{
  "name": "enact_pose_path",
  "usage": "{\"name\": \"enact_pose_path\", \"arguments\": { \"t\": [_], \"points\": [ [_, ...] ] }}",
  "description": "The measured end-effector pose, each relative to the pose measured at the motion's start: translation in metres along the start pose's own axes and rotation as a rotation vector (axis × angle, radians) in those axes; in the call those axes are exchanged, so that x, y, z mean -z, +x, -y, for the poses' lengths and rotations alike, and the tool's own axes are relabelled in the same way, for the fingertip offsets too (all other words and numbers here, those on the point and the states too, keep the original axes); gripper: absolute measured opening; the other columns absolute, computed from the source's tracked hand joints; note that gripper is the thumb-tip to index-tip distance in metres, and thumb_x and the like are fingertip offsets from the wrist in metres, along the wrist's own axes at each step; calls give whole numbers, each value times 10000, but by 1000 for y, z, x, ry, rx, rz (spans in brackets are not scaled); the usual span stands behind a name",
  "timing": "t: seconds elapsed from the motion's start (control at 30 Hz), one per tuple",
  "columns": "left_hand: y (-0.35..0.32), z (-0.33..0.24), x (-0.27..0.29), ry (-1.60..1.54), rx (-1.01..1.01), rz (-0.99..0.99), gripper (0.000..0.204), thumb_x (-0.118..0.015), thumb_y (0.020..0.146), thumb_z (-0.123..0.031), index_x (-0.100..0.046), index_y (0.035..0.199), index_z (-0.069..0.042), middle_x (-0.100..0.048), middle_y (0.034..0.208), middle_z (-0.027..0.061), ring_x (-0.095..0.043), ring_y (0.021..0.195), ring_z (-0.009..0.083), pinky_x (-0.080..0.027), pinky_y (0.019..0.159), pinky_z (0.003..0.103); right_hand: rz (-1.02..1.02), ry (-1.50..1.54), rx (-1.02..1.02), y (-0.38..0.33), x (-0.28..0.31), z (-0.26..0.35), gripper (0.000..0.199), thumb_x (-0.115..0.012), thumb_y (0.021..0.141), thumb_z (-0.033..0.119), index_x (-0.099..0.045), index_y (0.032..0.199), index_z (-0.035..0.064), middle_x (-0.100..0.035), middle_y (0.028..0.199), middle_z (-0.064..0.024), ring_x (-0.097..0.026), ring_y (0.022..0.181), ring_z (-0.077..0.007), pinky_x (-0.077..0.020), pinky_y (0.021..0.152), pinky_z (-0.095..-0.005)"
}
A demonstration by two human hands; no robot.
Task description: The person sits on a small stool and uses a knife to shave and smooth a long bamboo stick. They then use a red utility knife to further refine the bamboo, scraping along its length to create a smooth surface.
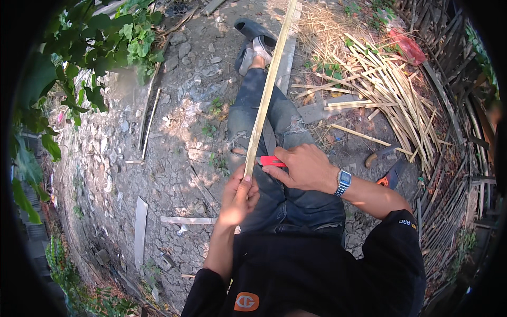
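Note:
My left hand (pixel 236 199) is closed round the near end of a long, pale wooden strip (pixel 269 87), which looks like split bamboo. The thumb lies on top of the strip. From there it slants up and away over my legs, past the far edge of the picture. My right hand (pixel 309 166), with a watch at its wrist, grips a red-handled utility knife (pixel 273 161). The knife's tip meets the right edge of the strip just beyond my left fingers. How deep the blade sits in the wood, I cannot tell.
A loose heap of similar strips (pixel 393 90) lies at the right. Nearer are a saw with an orange handle (pixel 388 177) and a wood-handled blade (pixel 377 157). Boards (pixel 140 232) lie on cracked, stony ground at left. Leafy branches (pixel 95 53) hang at upper left.

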State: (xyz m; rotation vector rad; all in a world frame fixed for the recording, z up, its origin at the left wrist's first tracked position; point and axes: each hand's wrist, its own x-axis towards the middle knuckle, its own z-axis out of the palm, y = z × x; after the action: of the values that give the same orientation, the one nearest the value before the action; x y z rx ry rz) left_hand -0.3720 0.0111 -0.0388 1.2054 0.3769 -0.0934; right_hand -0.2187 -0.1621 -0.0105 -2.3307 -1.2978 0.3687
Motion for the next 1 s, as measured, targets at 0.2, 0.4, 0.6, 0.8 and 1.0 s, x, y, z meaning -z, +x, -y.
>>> {"name": "enact_pose_path", "arguments": {
  "t": [0.2,0.4,0.6,0.8,1.0],
  "points": [
    [-1,10,-8,32,25,-33,454,-420,1117,-269,-407,1533,-88,-352,659,-60,-309,459,26,-268,409,202,-81,12,38,4,-18,-3,532,-580,984,533,-632,896,11,-642,597,-193,-652,552,-404,-498,514,-506],
    [-11,8,-7,173,12,-39,475,-451,1104,-203,-394,1552,-55,-378,648,-71,-338,490,11,-294,448,195,-66,-69,36,7,-21,-12,550,-547,997,552,-635,893,19,-629,581,-191,-643,548,-417,-491,509,-508],
    [-24,20,-5,229,11,-39,484,-457,1096,-168,-382,1554,-31,-426,644,-66,-375,490,19,-302,447,192,-243,-163,-65,22,-13,-61,556,-533,1001,558,-636,901,21,-617,578,-211,-646,571,-435,-492,532,-524],
    [-28,15,0,305,66,-70,479,-499,1077,-124,-421,1543,-42,-426,672,-74,-362,545,13,-320,498,203,-303,-133,-268,44,-18,-107,579,-506,1006,571,-665,967,16,-634,609,-216,-654,606,-432,-492,566,-547],
    [-47,26,19,514,78,-50,466,-525,1043,-65,-483,1507,-41,-462,691,-49,-402,596,23,-371,550,214,-229,-320,-127,42,-23,-164,574,-488,993,606,-686,965,68,-646,624,-188,-658,621,-411,-490,569,-521]
  ]
}}
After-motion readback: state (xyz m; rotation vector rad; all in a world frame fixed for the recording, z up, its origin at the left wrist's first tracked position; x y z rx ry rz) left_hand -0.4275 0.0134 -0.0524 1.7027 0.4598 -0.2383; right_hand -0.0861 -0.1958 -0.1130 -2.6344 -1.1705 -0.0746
